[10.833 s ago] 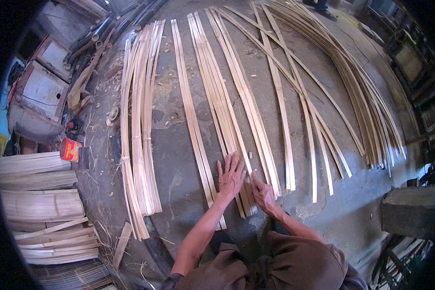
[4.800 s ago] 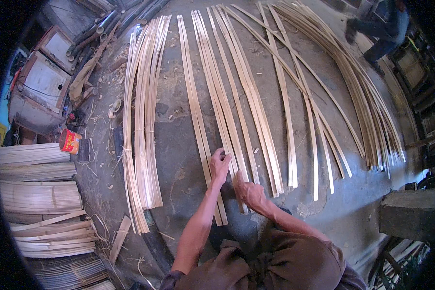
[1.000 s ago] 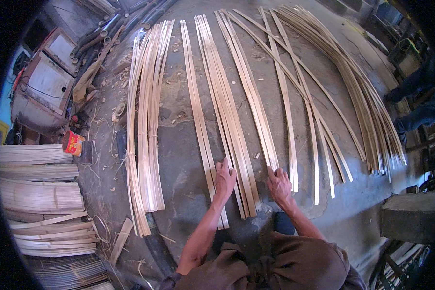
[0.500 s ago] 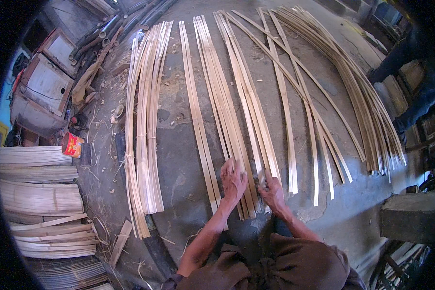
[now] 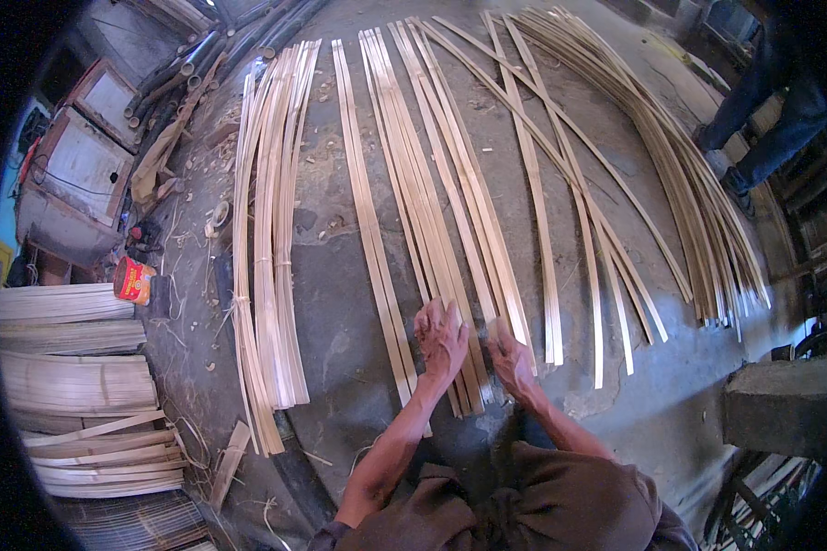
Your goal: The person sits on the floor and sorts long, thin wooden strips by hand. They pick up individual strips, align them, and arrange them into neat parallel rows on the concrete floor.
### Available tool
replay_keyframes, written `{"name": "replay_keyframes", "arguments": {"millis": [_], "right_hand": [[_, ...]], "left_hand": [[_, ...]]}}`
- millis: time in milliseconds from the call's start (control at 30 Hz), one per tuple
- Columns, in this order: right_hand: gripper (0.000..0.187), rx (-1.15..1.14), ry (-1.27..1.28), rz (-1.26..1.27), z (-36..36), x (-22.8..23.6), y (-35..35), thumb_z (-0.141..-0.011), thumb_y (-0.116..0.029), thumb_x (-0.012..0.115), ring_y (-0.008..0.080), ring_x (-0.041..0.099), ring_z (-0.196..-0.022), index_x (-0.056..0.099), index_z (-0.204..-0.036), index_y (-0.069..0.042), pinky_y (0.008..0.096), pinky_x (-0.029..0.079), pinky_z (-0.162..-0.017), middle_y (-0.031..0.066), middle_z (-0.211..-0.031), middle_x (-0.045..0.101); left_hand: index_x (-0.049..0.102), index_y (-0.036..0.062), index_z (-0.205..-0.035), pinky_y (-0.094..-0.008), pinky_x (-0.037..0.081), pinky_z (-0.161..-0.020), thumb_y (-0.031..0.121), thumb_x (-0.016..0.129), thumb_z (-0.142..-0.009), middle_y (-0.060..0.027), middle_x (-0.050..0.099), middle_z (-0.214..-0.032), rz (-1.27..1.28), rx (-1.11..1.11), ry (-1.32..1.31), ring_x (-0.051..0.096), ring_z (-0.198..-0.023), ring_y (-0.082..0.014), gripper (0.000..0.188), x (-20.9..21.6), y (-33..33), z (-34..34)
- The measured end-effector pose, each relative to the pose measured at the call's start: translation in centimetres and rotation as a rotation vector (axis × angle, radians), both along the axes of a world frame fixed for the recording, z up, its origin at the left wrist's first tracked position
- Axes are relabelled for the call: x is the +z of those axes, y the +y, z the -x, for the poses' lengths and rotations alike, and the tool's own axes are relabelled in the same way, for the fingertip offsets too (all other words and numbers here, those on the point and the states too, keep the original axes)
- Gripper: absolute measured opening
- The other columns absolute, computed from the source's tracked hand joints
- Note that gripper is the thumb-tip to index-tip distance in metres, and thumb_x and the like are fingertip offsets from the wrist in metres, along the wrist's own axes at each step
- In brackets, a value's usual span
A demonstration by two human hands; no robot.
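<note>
Long pale bamboo strips lie lengthwise in front of me in separate groups. My left hand (image 5: 442,343) rests on the near end of the middle group of strips (image 5: 420,197), its fingers spread over them. Just to the right, my right hand (image 5: 513,360) is closed at the near part of another group of bamboo strips (image 5: 469,188), apparently pinching a strip; its fingertips are slightly blurred. A narrow group of strips (image 5: 365,207) lies left of my left hand. Farther right, several loose strips (image 5: 560,161) cross one another.
A thicker strip bundle (image 5: 268,230) lies at left, a large one (image 5: 657,138) at right. Stacked slats (image 5: 73,376) and a red tin (image 5: 134,280) stand far left. Bamboo poles (image 5: 239,41) lie at the back. Another person's legs (image 5: 772,129) stand far right, beyond a concrete block (image 5: 786,404).
My hands stay nearly in place, with small finger movements; the right hand has shifted slightly left. The other person's legs have shifted at the right. The view has turned slightly.
</note>
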State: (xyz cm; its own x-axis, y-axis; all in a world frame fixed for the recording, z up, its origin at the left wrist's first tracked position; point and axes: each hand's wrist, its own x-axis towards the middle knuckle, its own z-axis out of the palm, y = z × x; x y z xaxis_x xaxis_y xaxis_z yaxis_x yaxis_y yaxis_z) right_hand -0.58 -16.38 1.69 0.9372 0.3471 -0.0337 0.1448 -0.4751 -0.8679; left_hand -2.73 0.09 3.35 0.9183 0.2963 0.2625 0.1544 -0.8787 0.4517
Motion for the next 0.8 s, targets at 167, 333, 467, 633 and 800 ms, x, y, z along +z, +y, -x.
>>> {"name": "replay_keyframes", "arguments": {"millis": [167, 333, 467, 633, 800], "right_hand": [[0.054, 0.112, -0.306, 0.365, 0.4, 1.1, 0.2, -0.091, -0.014, 0.058, 0.04, 0.059, -0.093, 0.043, -0.141, 0.0, 0.0452, 0.049, -0.083, 0.0228, -0.104, 0.06], [0.054, 0.238, -0.293, 0.44, 1.1, 1.9, 0.8, -0.089, -0.02, 0.058, 0.0353, 0.06, -0.085, 0.046, -0.138, -0.003, 0.0459, 0.047, -0.079, 0.0178, -0.094, 0.059], [0.058, 0.229, -0.288, 0.511, 1.4, 0.9, 1.6, -0.086, -0.02, 0.061, 0.0335, 0.062, -0.083, 0.044, -0.14, -0.003, 0.0454, 0.048, -0.076, 0.0155, -0.088, 0.062], [0.048, 0.11, 0.061, 0.264, 0.8, 1.5, 2.0, -0.088, -0.017, 0.059, 0.0341, 0.065, -0.088, 0.05, -0.132, 0.001, 0.0442, 0.049, -0.077, 0.0185, -0.095, 0.067], [0.031, -0.161, -0.011, 0.038, 1.0, 0.9, 1.5, -0.093, -0.018, 0.058, 0.0272, 0.067, -0.079, 0.061, -0.117, 0.0, 0.0382, 0.051, -0.074, 0.0153, -0.085, 0.068]], "left_hand": [[0.055, 0.0055, -0.121, -0.0486, 0.031, -0.103, 0.02, 0.072, -0.076, -0.0167, 0.045, -0.128, -0.009, 0.007, -0.02, 0.04, -0.124, -0.035, 0.051, -0.7, 0.6, 0.6], [0.055, 0.0047, -0.122, -0.0497, 0.029, -0.105, 0.021, 0.071, -0.076, -0.0165, 0.044, -0.13, 0.007, 0.009, 0.021, 0.039, -0.125, -0.0341, 0.051, -0.9, 0.5, 0.8], [0.054, 0.0042, -0.123, -0.0506, 0.028, -0.106, 0.02, 0.07, -0.078, -0.017, 0.045, -0.13, -0.003, 0.004, 0.003, 0.04, -0.125, -0.0347, 0.05, -0.9, 0.3, 1.0], [0.053, 0.0036, -0.125, -0.0495, 0.028, -0.105, 0.019, 0.069, -0.079, -0.0184, 0.046, -0.129, 0.035, 0.039, -0.049, 0.041, -0.124, -0.0355, 0.051, -1.6, 0.7, 1.3], [0.051, 0.0043, -0.128, -0.0487, 0.028, -0.104, 0.017, 0.067, -0.081, -0.0194, 0.047, -0.129, 0.054, 0.085, -0.075, 0.041, -0.125, -0.0355, 0.052, -2.3, 1.3, 1.7]]}}
